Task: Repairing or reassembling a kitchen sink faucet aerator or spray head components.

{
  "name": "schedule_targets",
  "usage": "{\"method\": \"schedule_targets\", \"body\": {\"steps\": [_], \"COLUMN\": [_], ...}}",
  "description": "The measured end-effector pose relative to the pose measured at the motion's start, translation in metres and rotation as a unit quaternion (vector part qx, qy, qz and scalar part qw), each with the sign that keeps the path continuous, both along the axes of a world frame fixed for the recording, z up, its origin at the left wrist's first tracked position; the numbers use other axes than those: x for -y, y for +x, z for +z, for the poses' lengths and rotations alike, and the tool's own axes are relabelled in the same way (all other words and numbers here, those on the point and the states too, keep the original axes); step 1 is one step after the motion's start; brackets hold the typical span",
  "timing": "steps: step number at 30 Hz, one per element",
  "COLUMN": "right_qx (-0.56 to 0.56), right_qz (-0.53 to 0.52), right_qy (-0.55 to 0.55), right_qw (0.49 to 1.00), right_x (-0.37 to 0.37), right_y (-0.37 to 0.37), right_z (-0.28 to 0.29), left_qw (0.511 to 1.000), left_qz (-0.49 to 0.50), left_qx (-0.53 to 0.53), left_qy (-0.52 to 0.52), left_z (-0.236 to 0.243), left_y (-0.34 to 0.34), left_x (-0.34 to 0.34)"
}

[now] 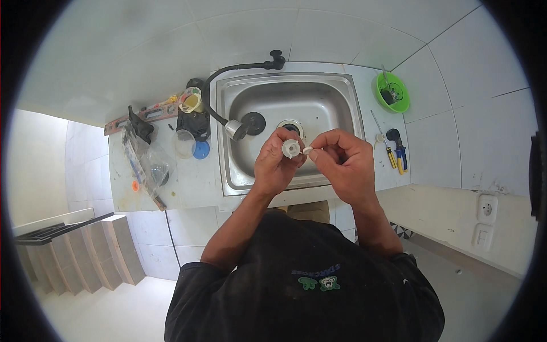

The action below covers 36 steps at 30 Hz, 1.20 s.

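Over the near half of the steel sink (222,165), my left hand (274,164) is closed around a translucent white round plastic fitting (291,149) with an opening facing up. Just to its right, my right hand (348,166) pinches a small white piece (307,150) between thumb and fingertips. That piece is close against the fitting's side; its exact kind is too small to tell. Beyond my hands, the drain opening (290,126) partly shows. A black round strainer-like disc (253,123) lies in the basin, below the silver head of the black flexible faucet (232,129).
Right of the sink are a green bowl (403,102) with small parts, a screwdriver (391,157) and blue-yellow pliers (401,159). The left counter (188,185) holds a red level (117,125), a plastic bag (151,165), a blue lid (201,150) and a clear container (184,143).
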State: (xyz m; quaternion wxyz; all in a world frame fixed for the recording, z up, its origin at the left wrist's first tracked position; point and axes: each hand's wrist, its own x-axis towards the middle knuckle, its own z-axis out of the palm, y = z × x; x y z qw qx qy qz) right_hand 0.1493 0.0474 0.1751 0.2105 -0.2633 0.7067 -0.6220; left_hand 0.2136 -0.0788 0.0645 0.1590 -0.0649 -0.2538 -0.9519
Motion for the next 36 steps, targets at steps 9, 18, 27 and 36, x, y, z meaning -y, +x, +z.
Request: {"method": "schedule_targets", "body": {"steps": [9,18,27,36], "right_qx": [0.026,0.038,0.011,0.095], "right_qz": [0.002,0.001,-0.006,-0.022], "right_qy": [0.009,0.031,0.080,-0.010], "right_qw": [1.000,0.999,0.997,0.995], "right_x": [0.004,0.009,0.013,0.011], "right_y": [0.000,-0.002,-0.007,-0.015], "right_z": [0.001,0.001,0.005,-0.008], "left_qw": [0.996,0.994,0.990,0.989], "left_qz": [0.030,0.009,-0.002,-0.114], "left_qx": [0.030,0.081,0.107,0.060], "left_qy": [-0.081,-0.076,-0.096,0.067], "left_z": [0.005,0.008,0.005,0.004], "left_y": [0.002,0.002,0.001,-0.003], "left_x": [0.007,0.010,0.016,0.013]}}
